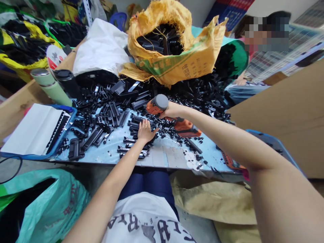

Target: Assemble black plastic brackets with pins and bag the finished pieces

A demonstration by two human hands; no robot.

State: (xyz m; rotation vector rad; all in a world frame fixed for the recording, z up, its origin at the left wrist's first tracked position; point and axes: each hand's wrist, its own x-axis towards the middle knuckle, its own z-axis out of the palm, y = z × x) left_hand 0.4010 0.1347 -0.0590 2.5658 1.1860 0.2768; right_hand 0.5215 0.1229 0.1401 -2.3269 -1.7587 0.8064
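Note:
My left hand point(146, 131) lies palm down, fingers spread, on a row of black plastic parts point(135, 123) near the middle of the table. My right hand point(172, 110) is wrapped round an orange and grey power drill point(157, 104), held just right of and beyond my left hand. Under and beside the drill lie small screws and black bits point(164, 126). More long black parts point(133, 148) are lined up by the front edge, below my left hand. What the drill's tip touches cannot be made out.
Black parts are heaped below an orange sack point(177, 69) and a white sack point(101, 45). A blue tray point(73, 116) and green bottle point(54, 88) stand left. Cardboard point(286, 114) rises at right; a person point(265, 32) is beyond.

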